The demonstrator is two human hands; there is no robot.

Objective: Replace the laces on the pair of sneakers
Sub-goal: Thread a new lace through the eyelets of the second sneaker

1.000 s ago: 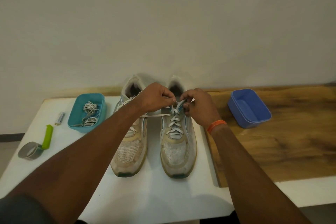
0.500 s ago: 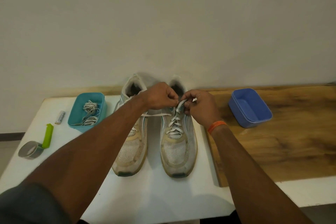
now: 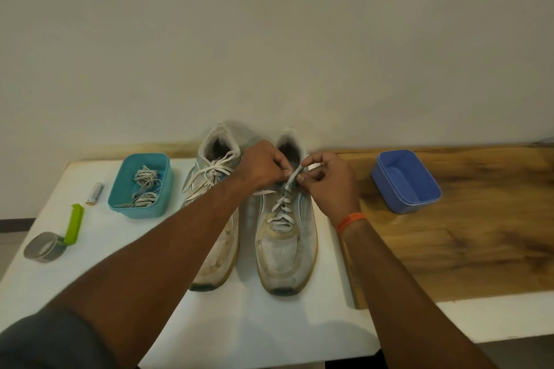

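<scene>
Two worn white sneakers stand side by side on the white table (image 3: 269, 323), toes toward me. The left sneaker (image 3: 214, 234) has a tied white lace. The right sneaker (image 3: 286, 249) is laced up its front with a white lace (image 3: 281, 210). My left hand (image 3: 262, 169) reaches across the left sneaker and pinches that lace at the top eyelets. My right hand (image 3: 325, 181), with an orange band at the wrist, pinches the lace's upright end just beside it. A teal tub (image 3: 141, 186) to the left holds bundled laces (image 3: 145, 189).
An empty blue tub (image 3: 406, 181) sits on a wooden board (image 3: 464, 243) at the right. A small battery (image 3: 95, 193), a green clip (image 3: 74, 223) and a roll of grey tape (image 3: 45, 247) lie at the table's left end. A plain wall stands behind.
Both hands have stayed at the top of the right sneaker, working the lace; the right hand's fingers have drawn the lace end up a little.
</scene>
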